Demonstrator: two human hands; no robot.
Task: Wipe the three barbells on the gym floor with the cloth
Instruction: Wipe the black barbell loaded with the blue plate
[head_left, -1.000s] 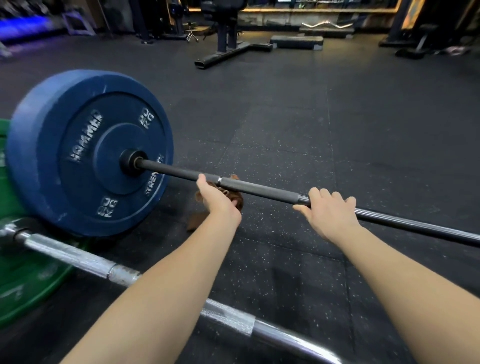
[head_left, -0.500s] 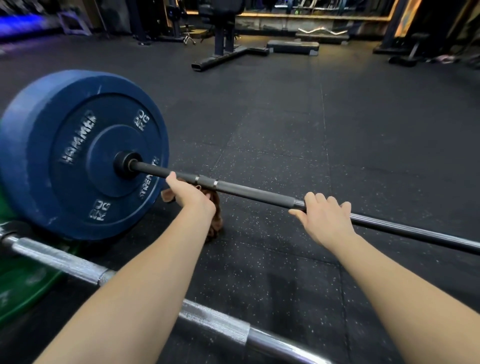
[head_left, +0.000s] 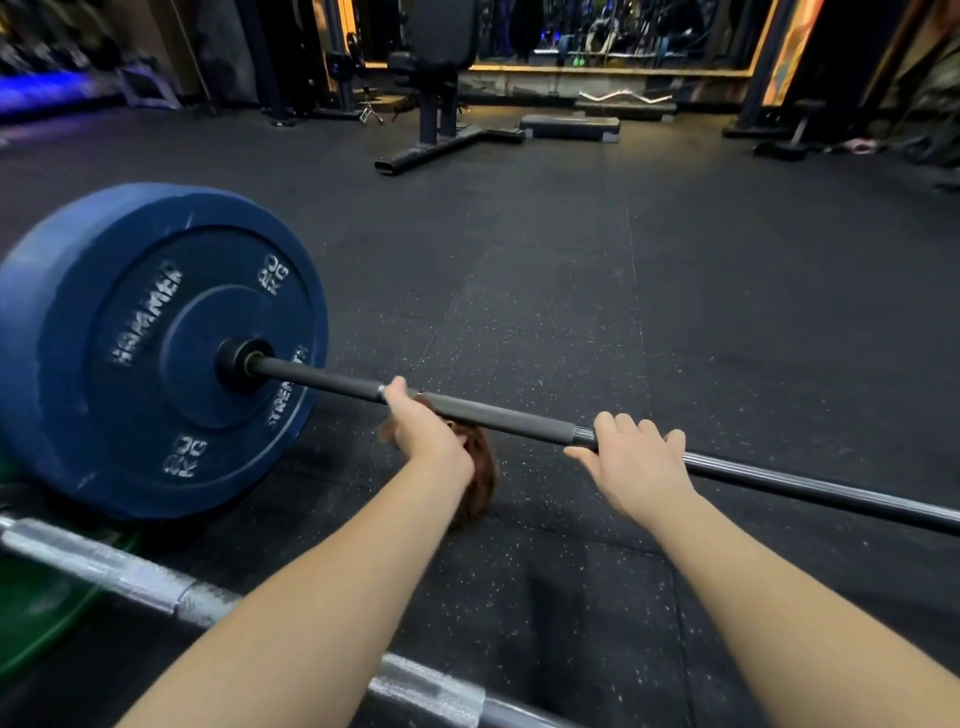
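Observation:
A black barbell (head_left: 498, 413) with a blue 20 kg plate (head_left: 140, 348) on its left end lies across the rubber floor. My left hand (head_left: 421, 428) grips a brown cloth (head_left: 475, 478) wrapped under the bar, a little right of the plate. The cloth hangs below the bar, mostly hidden by my hand. My right hand (head_left: 636, 460) is curled over the bar further right, where the smooth black section ends. A second, silver barbell (head_left: 135, 577) runs nearer to me, with a green plate (head_left: 36, 618) at its left.
Black speckled rubber flooring (head_left: 571, 270) stretches ahead. A bench frame (head_left: 441, 119) and a black step platform (head_left: 569, 127) stand at the back, with a curl bar (head_left: 623, 96) behind them. Racks and machines line the far wall.
My left hand slid the cloth left along the bar toward the blue plate, then back right again. My right hand has stayed in place on the bar.

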